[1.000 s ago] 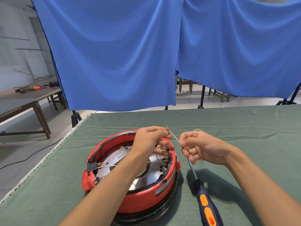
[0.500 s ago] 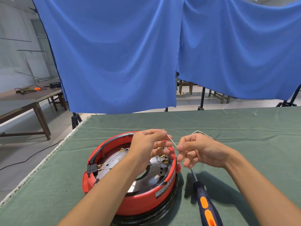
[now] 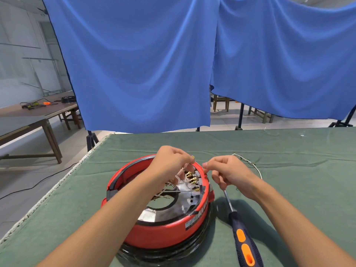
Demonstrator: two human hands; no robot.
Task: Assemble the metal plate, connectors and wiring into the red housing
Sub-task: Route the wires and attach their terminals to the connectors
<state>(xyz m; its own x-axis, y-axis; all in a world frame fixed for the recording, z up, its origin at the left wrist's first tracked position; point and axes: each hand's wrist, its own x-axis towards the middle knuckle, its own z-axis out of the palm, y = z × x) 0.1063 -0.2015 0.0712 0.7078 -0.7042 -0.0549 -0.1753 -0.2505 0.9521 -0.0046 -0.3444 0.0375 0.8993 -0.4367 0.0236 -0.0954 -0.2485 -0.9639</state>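
Note:
The round red housing (image 3: 163, 228) sits on the green cloth with the shiny metal plate (image 3: 173, 207) inside it. Several brass connectors (image 3: 192, 180) with thin wires lie on the plate near the far right rim. My left hand (image 3: 171, 162) hovers over that rim and pinches the brass tip (image 3: 192, 157) of a thin white wire. My right hand (image 3: 229, 174) is just right of the rim, fingers curled, thumb and forefinger pinching the same wire. The rest of the white wire (image 3: 250, 164) trails behind it on the cloth.
A screwdriver with a black and orange handle (image 3: 242, 239) lies on the cloth right of the housing, its shaft pointing under my right hand. A coiled black cable (image 3: 163, 253) lies under the housing. The table's left edge (image 3: 57, 189) is close. Blue curtains hang behind.
Both hands have come closer together and lower over the housing's far right rim. The wire's brass tip now sits right at my left fingertips above the rim.

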